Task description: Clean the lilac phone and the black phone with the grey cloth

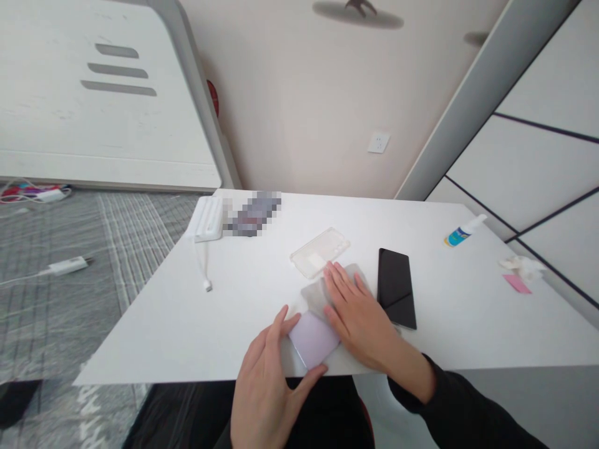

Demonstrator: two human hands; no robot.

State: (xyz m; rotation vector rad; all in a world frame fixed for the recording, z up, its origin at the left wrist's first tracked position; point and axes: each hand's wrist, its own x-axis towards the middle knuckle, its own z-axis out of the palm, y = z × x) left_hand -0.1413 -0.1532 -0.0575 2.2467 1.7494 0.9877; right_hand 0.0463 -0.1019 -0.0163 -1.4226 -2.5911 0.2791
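Left hand (264, 380) is found at the front edge of the white table (154, 337), half open, thumb and fingers curved around a flat pale-lilac rectangular device (312, 341). The device lies near that edge, closer to the left hand; its long axis cannot be told, one end being under a soft grey cloth (312, 296). Right hand (358, 318) is spread flat on the cloth, gripping nothing, wrist angled inward. A glossy black smartphone (395, 287) is set just beyond.
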